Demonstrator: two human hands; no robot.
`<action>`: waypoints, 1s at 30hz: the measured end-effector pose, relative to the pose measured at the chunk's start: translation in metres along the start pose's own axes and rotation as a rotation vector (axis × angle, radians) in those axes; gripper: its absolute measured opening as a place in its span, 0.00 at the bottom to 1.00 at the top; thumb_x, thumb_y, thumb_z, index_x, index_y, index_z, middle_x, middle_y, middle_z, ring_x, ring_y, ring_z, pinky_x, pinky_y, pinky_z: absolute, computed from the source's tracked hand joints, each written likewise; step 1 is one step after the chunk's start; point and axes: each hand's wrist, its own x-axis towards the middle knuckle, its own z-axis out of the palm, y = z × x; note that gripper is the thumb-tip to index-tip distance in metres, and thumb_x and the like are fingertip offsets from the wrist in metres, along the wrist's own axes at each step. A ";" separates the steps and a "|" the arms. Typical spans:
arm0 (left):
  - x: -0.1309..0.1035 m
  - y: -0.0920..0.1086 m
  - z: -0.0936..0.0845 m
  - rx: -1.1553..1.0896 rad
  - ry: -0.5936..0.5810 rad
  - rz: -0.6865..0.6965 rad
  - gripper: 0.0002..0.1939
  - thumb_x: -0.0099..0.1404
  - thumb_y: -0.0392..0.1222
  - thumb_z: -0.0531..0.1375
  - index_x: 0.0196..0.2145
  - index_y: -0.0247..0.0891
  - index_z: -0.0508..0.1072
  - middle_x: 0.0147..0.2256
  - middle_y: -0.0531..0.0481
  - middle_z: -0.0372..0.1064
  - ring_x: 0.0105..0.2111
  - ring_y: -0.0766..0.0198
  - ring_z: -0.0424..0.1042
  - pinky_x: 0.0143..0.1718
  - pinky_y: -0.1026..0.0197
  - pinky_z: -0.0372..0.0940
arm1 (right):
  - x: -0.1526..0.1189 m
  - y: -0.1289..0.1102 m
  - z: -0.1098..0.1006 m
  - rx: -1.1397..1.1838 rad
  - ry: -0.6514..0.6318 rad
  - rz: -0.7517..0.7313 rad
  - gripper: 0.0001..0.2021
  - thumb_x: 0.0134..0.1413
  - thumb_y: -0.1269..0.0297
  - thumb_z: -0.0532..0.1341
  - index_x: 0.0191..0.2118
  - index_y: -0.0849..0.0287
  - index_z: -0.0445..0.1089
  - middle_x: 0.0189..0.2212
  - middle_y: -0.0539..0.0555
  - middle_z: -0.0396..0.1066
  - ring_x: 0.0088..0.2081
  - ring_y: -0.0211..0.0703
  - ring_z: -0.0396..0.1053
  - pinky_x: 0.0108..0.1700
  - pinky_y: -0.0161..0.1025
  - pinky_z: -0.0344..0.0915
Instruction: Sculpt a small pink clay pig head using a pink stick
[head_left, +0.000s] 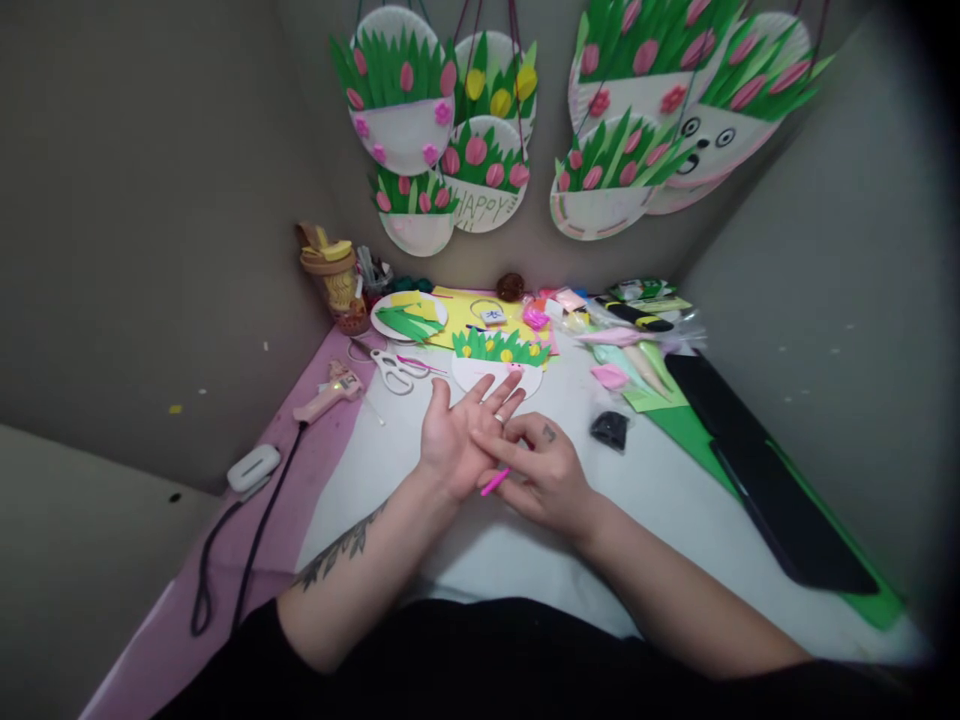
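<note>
My left hand point(465, 440) lies palm up over the table, its fingers stretched out and a ring on one of them. Across it reaches my right hand point(544, 470), fingers bent, their tips at the left palm. A bright pink stick-shaped thing point(495, 482) pokes out from between the right hand's fingers; its other end is hidden. Whatever lies under the right fingertips on the palm cannot be made out. Just beyond the hands is a white paper-plate pocket point(487, 375) with green paper grass, yellow flowers and small pink spots.
To the left are scissors point(394, 370), a pink glue gun point(330, 393) with a cord and a white case point(253, 467). A plate with green paper strips point(409, 318) is behind. Clay bags point(630, 360), a black packet point(610, 430) and a black folding stand point(780, 490) lie right.
</note>
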 end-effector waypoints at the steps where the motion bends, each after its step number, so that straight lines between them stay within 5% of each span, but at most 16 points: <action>1: 0.000 0.000 0.000 -0.002 0.000 0.004 0.35 0.66 0.68 0.40 0.54 0.35 0.61 0.57 0.36 0.65 0.56 0.51 0.66 0.46 0.53 0.68 | 0.000 0.000 0.000 -0.007 0.011 0.004 0.24 0.54 0.62 0.64 0.57 0.47 0.66 0.34 0.53 0.66 0.35 0.44 0.65 0.36 0.44 0.64; 30: 0.000 0.000 0.004 -0.104 0.035 -0.002 0.34 0.68 0.65 0.41 0.55 0.35 0.62 0.58 0.34 0.64 0.58 0.46 0.65 0.41 0.49 0.73 | 0.004 0.001 0.002 0.004 0.047 -0.056 0.14 0.58 0.61 0.60 0.49 0.54 0.73 0.33 0.54 0.68 0.36 0.43 0.65 0.37 0.43 0.64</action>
